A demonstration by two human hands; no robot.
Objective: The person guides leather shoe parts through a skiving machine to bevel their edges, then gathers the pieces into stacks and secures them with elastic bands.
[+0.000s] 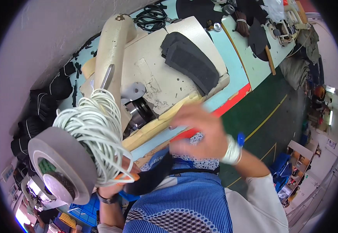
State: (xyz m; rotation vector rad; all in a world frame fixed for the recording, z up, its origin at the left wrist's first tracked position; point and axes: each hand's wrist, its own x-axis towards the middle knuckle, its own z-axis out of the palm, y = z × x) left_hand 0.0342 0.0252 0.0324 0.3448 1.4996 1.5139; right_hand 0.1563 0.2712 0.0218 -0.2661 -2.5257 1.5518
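My left hand (112, 188) is partly hidden behind a hank of white cord (93, 124). It grips a dark, curved strip of foam-like material (153, 176) over my lap; a small orange piece (130, 177) shows at its fingers. My right hand (205, 130) is above my lap near the strip's upper end, blurred by motion, with thumb and fingers apart and nothing visible between them. White cord wraps that wrist, with a blue piece on it. In front stands a cream-coloured machine (169, 73) with a dark metal cylinder (141, 112) at its near edge.
Several dark grey curved foam pieces (192, 58) lie stacked on the machine's top. A grey tape roll (64, 165) hangs by the cord. Black-handled scissors (151, 17) lie at the back. Black bundles (43, 103) line the wall; a green floor (254, 116) is to the right.
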